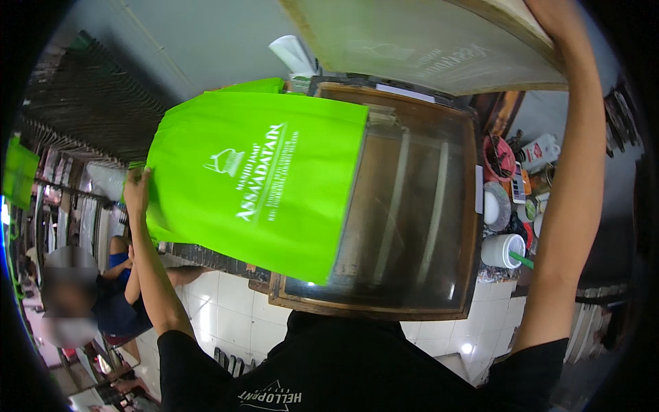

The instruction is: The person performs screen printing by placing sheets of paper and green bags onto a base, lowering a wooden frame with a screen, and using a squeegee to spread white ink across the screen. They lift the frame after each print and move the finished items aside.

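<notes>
A bright green fabric bag [309, 151] with white printing lies flat, partly over a glass-topped wooden-framed table [412, 206] and reaching off to its left. My left hand [136, 189] pinches the bag's left edge, arm stretched out. Raised at the upper right is a screen-printing frame [412, 51] with a pale mesh and a wooden border, tilted up from the table's far side. My right hand [555, 19] grips the frame's upper right edge; its fingertips are partly cut off by the picture's rim.
Right of the table stand a white tub [500, 251] with a green stick, a pink bowl [499, 156] and a white bottle [541, 151]. A dark wire rack [89, 96] fills the upper left. Another person [123, 302] sits at the lower left. A white roll [292, 53] stands behind the bag.
</notes>
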